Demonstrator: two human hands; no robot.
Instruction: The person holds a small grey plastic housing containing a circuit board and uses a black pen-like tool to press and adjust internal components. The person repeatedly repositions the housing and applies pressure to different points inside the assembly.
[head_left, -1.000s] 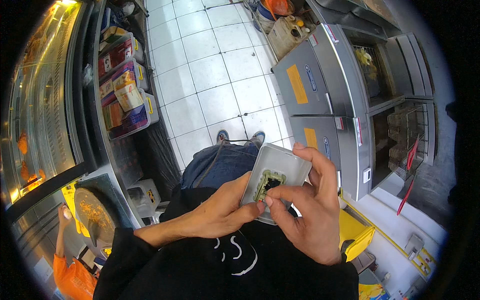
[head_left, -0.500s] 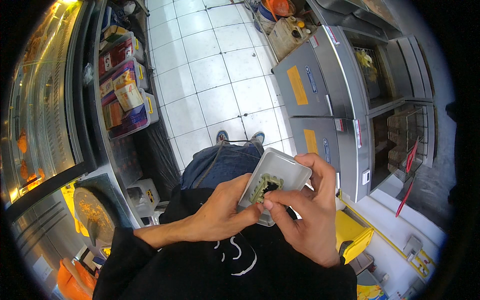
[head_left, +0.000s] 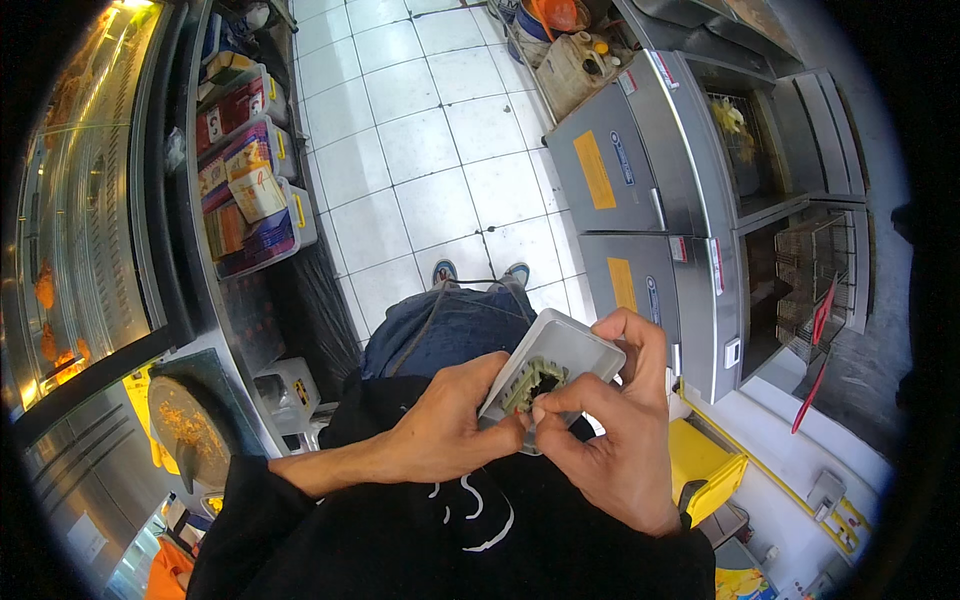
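Note:
A small grey-white rectangular plastic tub (head_left: pixel 572 337) is tilted in front of my chest. My left hand (head_left: pixel 462 405) is closed on its left side, thumb near the lower edge. Inside sits a pale green piece with notched edges (head_left: pixel 521 381), with dark matter in its middle. My right hand (head_left: pixel 612 430) has one finger over the tub's upper right corner. Its thumb and another finger pinch at the lower right edge of the green piece, hiding that part. A tiny reddish spot shows beside my left thumb; I cannot tell what it is.
Steel fryer cabinets (head_left: pixel 615 170) with wire baskets (head_left: pixel 812 255) stand at right, a yellow bin (head_left: pixel 705 465) below them. Clear bins of packets (head_left: pixel 250 190) line the left shelf, beside a lit display case (head_left: pixel 95 200). A round chopping board (head_left: pixel 190 425) lies lower left.
The tub has shifted slightly right and downward in my hands. My right fingertips have moved a little on the green piece. Something orange at lower left has moved down.

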